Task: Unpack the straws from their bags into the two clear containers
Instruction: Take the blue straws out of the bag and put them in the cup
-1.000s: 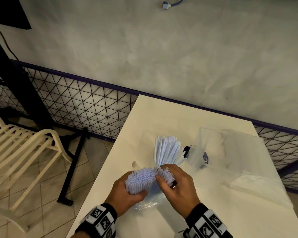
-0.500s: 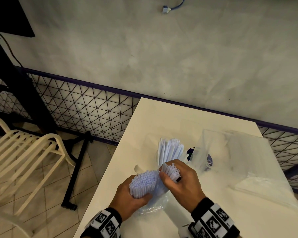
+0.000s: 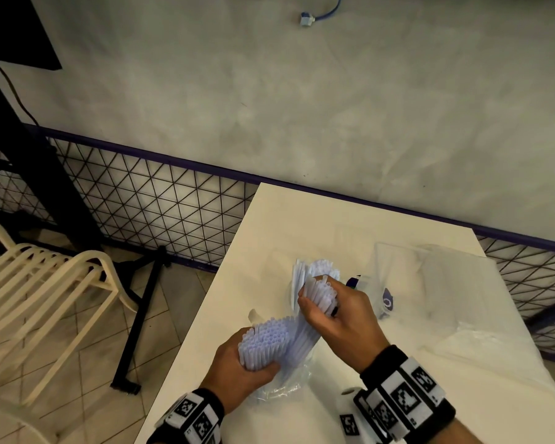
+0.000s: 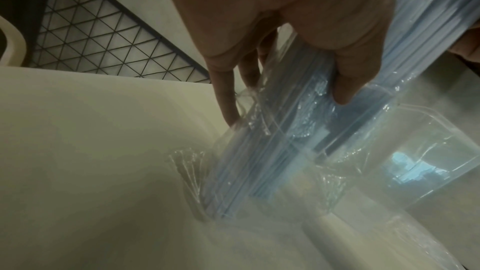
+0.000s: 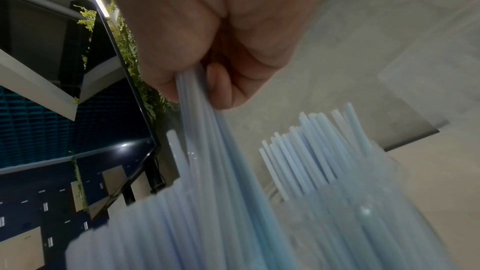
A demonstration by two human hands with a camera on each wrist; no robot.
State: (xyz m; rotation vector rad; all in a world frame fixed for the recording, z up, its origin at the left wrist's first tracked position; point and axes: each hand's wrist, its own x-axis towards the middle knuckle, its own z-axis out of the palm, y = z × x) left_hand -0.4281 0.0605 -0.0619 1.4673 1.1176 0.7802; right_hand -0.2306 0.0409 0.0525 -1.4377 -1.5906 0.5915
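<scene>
1. At the near edge of the white table [image 3: 302, 225], at about 6 o'clock in the head view, the left hand [image 3: 237, 373] is wrapped around the bagged bundle of pale blue straws [image 3: 265, 342], thumb on one side and fingers on the other. It seems to serve as an anchor, keeping the remaining straws and their clear bag [image 3: 282, 387] upright so that a portion can be drawn out.

2. Just beyond it, toward 12 o'clock, the right hand [image 3: 343, 312] is clenched on a smaller handful of straws [image 3: 319, 293], its thumb and fingers curled round them. This handful leans away from the main bundle, which suggests it is being separated in a manageable amount rather than all at once.

3. In the left wrist view the bag's crumpled bottom [image 4: 192, 171] rests on the table, so the table takes the weight and the hand only steadies.

4. At 12 o'clock from the right hand, a clear container [image 3: 290, 293] already holds standing straws [image 3: 308, 267]; its closeness keeps the transfer short. I judge the handful is headed there.

5. At about 2 o'clock lie loose clear plastic bags [image 3: 462, 283], flat and set aside. A second container near them cannot be made out with certainty.

6. A cream chair [image 3: 45, 290] stands at 9 o'clock on the floor.
</scene>
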